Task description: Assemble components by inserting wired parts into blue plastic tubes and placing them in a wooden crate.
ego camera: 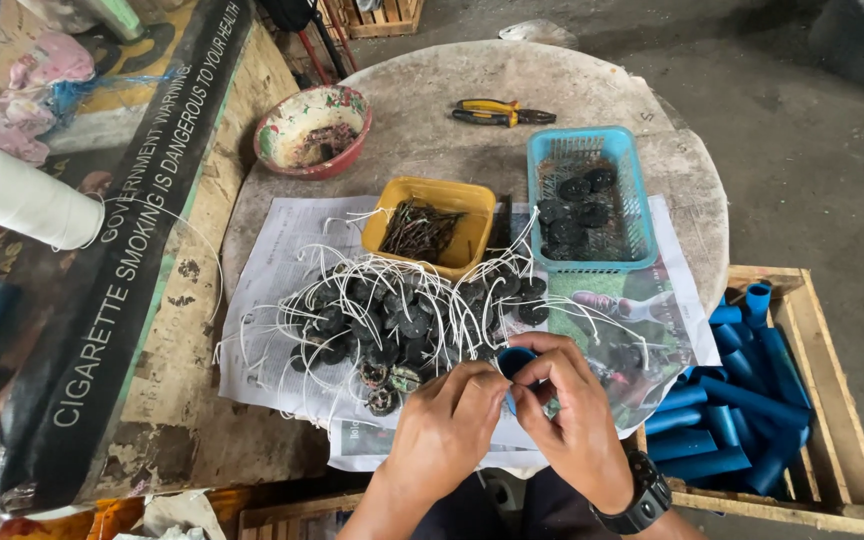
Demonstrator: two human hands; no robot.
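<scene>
Your left hand and right hand meet at the near edge of the tabletop, both closed on a short blue tube. Your right fingers wrap over its top and side; your left fingertips pinch at its open rim. The tube sits between the two hands, just above the newspaper, tilted with its mouth toward your left hand. A black watch is on your right wrist.

Just beyond your hands lies a heap of black discs with white strings trailing off them, spread across the newspaper. Behind the heap stands a yellow tray holding dark, rusty nails. Beside it on the right is a blue basket with more black discs inside, without strings as far as you can tell.

Farther back, a red-rimmed bowl sits on the left of the tabletop, and pliers with yellow-and-black handles lie near the far edge.

To your right, below the tabletop, a wooden crate holds many blue tubes like the one in your hands. On your left, a white spool of string rests on a printed sheet, with one strand running toward the tabletop.
</scene>
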